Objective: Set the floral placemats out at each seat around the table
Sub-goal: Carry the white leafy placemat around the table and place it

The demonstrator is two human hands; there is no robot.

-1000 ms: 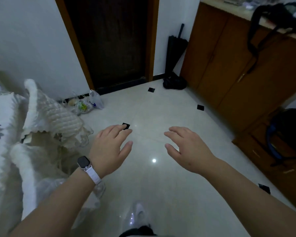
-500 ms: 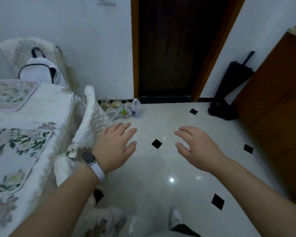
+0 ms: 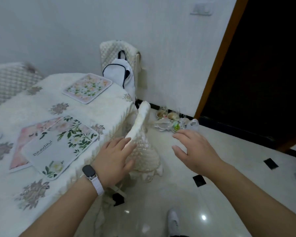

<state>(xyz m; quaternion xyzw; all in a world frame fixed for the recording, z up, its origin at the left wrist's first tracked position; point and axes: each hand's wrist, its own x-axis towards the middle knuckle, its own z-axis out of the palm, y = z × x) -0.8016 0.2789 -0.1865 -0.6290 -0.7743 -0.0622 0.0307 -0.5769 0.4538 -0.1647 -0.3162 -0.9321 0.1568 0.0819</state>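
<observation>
Held left hand (image 3: pixel 113 161) and right hand (image 3: pixel 196 151) empty, fingers spread, off the table (image 3: pixel 101 106) at its near edge. Saw 2 overlapped floral placemats (image 3: pixel 58 146) near that edge, 1 square placemat (image 3: pixel 88 88) by the far corner. Judged mid-layout; needed next to part that pair.

A smartwatch (image 3: pixel 89 170) with a dark, rounded-rectangular face is worn on the left wrist, fastened by a white strap (image 3: pixel 98 185) that is joined through a small silvery lug. Both forearms are left bare up to the left hand (image 3: pixel 113 159) and the right hand (image 3: pixel 197 151). A white shoe (image 3: pixel 173 221) is worn, and a dark garment (image 3: pixel 179 235) is glimpsed just below it.
</observation>
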